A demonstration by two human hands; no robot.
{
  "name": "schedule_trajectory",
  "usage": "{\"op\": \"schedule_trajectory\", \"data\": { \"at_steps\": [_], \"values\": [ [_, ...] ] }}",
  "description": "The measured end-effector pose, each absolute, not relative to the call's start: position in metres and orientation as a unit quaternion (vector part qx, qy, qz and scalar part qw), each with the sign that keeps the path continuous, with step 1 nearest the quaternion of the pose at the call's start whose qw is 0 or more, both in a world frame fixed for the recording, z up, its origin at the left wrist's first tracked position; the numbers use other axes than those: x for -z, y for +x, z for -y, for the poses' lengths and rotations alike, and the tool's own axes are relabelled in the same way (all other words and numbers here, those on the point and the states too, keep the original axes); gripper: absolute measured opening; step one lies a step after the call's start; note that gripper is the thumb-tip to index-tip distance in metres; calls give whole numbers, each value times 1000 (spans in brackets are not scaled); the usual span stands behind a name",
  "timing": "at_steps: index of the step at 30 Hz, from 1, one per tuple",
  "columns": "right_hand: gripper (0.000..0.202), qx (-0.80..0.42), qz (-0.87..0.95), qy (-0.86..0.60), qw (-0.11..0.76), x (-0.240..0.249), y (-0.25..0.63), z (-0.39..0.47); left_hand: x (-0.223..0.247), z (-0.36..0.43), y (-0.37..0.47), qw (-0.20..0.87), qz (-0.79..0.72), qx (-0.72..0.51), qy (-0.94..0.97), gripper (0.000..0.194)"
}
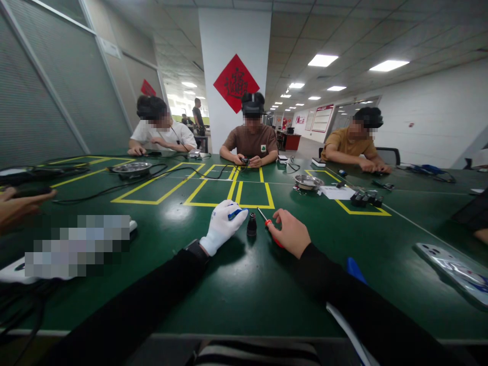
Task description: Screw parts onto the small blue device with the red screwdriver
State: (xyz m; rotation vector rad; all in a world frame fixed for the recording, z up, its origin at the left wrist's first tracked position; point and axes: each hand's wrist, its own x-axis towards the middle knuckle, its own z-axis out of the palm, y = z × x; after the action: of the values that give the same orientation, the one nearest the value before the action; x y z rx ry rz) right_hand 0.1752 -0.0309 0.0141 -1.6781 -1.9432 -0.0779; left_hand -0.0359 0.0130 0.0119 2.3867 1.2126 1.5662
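Observation:
My left hand (224, 223), in a white glove, is closed around a small blue object (237, 213) whose kind I cannot make out. Just right of its fingertips, a small black bottle-shaped piece (251, 225) stands upright on the table, narrower at the top. My bare right hand (292, 231) curls over a screwdriver (268, 222) with a red handle, thumb side against the handle. The metal shaft points away from me and to the left. Part of the handle is hidden under the palm.
On the green table (229, 305) are yellow tape outlines, metal bowls (308, 182), black parts (366, 198), a phone (453, 269), a blue item (356, 270) by my right forearm, and a partly blurred white object (131, 226) with cables. Three people sit opposite; another person's hand (23, 203) is at left.

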Motion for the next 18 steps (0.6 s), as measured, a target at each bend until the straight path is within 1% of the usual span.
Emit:
{"op": "schedule_trajectory", "data": {
  "at_steps": [4, 8, 12, 15, 18],
  "values": [
    [13, 14, 742, -575, 346, -13, 176, 28, -15, 1, -24, 46, -377, -514, 769, 25],
    [12, 31, 785, -451, 424, -19, 167, 35, -17, 15, -15, 71, -363, -549, 749, 23],
    [11, 58, 821, -367, 433, -19, 156, 42, -15, 30, -5, 146, -372, -606, 688, 23],
    [14, 69, 819, -363, 440, -15, 152, 41, -13, 38, 3, 204, -360, -615, 671, 22],
    [20, 88, 808, -365, 453, -14, 152, 38, -12, 40, 8, 235, -365, -603, 669, 23]
  ]
}}
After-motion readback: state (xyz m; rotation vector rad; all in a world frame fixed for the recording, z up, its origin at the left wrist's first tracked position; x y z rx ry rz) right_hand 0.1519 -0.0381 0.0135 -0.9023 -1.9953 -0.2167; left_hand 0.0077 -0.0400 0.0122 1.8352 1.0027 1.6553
